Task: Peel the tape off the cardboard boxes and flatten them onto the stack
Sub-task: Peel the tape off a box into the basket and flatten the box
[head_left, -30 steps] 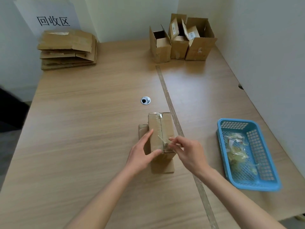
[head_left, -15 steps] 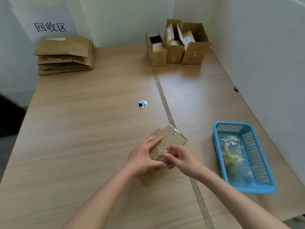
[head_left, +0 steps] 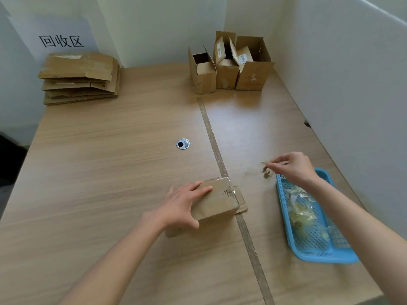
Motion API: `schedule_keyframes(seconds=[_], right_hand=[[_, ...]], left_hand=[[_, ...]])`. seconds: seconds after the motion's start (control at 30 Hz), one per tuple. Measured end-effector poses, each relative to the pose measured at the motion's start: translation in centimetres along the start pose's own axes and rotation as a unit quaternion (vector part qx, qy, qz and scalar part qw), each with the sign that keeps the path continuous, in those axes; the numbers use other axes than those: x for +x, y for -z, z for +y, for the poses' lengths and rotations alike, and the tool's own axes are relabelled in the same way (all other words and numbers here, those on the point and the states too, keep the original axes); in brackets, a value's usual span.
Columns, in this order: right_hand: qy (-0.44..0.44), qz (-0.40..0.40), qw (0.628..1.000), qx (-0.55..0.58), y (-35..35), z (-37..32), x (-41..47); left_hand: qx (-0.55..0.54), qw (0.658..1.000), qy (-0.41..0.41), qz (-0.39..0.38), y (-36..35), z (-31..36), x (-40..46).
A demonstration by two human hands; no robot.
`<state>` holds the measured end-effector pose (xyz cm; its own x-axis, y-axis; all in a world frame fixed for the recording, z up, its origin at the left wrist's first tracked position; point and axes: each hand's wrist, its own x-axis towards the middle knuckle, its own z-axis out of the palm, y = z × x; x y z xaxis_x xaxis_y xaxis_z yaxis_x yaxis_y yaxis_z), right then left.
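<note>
From the head camera, the cardboard box lies on its side near the middle of the bench, right by the long strip that runs down the bench top. The left hand rests over the box's left end with the fingers laid along the top and the thumb down the near side, so it holds the box in place. Shiny tape is on the box's right end, and some of it looks stuck on.

The right hand is up over the far corner of the blue basket. Its fingertips are pressed together on a small peeled bit of tape, which hangs down from them. The basket has a pile of old crumpled tape in it.

I think the step now is to drop this bit in the basket. To do it well, bring the hand right over the basket before letting go, because sticky tape likes to cling to fingers. Rub the fingers apart or wipe the bit on the basket rim. Keep the left hand pressing the box so it does not slide.

More tape seems left to peel. After that the box gets squashed flat and goes on the stack of flat boxes in the far left corner. Three open boxes wait at the back.
</note>
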<state>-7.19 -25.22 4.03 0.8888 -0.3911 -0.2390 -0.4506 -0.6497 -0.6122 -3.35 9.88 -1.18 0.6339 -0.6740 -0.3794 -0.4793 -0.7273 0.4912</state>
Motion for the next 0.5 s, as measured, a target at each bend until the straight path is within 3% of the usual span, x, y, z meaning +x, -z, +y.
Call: schedule_keyframes(seconds=[0.07, 0.2, 0.27, 0.33, 0.43, 0.47, 0.5], right_hand=[[-0.019, -0.085, 0.995, 0.045, 2.1, 1.3, 0.2], [-0.021, -0.213, 0.976, -0.04, 7.1, 4.7, -0.5], [-0.038, -0.225, 0.973, -0.014, 8.6, 6.6, -0.7], [-0.043, -0.132, 0.99, -0.013, 9.6, 7.8, -1.0], [0.037, 0.122, 0.989, -0.08, 8.0, 6.4, -1.4], [0.096, 0.16, 0.981, -0.054, 6.2, 4.5, -2.1], [0.154, 0.145, 0.977, -0.028, 4.0, 2.0, -3.2]], left_hand=[[0.027, 1.0, 0.002, 0.006, 0.4, -0.5, -0.3], [0.031, 1.0, -0.004, -0.003, 1.8, -1.4, -0.3], [0.031, 0.999, -0.005, -0.011, 2.2, -1.4, 0.0], [0.024, 1.0, -0.013, -0.014, 2.4, -1.6, 0.1], [0.009, 1.0, -0.022, -0.013, 2.4, -1.5, 0.4], [0.006, 1.0, -0.02, -0.008, 2.3, -1.3, 0.6], [0.005, 1.0, -0.014, 0.0, 2.1, -1.0, 0.8]])
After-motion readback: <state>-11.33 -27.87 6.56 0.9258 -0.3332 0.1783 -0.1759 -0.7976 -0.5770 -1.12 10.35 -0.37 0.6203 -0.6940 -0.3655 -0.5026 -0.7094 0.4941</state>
